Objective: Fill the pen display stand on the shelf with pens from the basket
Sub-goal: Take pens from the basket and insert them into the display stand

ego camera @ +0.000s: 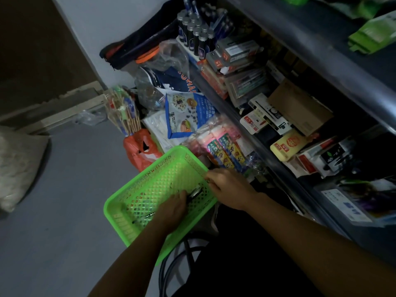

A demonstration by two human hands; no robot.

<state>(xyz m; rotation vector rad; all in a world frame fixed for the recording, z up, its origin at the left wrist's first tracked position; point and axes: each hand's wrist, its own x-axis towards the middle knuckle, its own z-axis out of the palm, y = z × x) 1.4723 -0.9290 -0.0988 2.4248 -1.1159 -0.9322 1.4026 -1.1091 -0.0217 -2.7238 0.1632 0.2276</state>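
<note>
**Both hands at the green basket, few pens left in it**

Labels first: most print is too blurred or dim to read. The blue snack bag [186, 113] leaning by the shelf has food pictures and small white text, unreadable. The blue-and-white garment in plastic [171, 79] shows partial orange letters, cut off. Red-and-white cards [255, 121] and the yellow pack [287, 145] on the shelf carry red logos, not legible. The dark bottles with silver caps [194, 33] have labels too small to make out.

Green basket [150, 185] sits low in front of the person, beside the shelf edge [278, 168], tilted in view.

Left hand [171, 209] is down inside the basket, fingers curled toward a dark pen with a silver clip [195, 193] just past its fingertips. Can't tell whether it actually grips that pen or only touches it.

Right hand [227, 187] grips the basket's right rim, fingers curled over the edge, just beside the same pen.

Another dark pen [143, 218] lies loose on the basket floor, left of the left wrist, touching neither hand.

Pen display stand: can't pick it out among the shelf clutter.

Orange plastic bag [139, 148] sits on the floor behind the basket.
</note>
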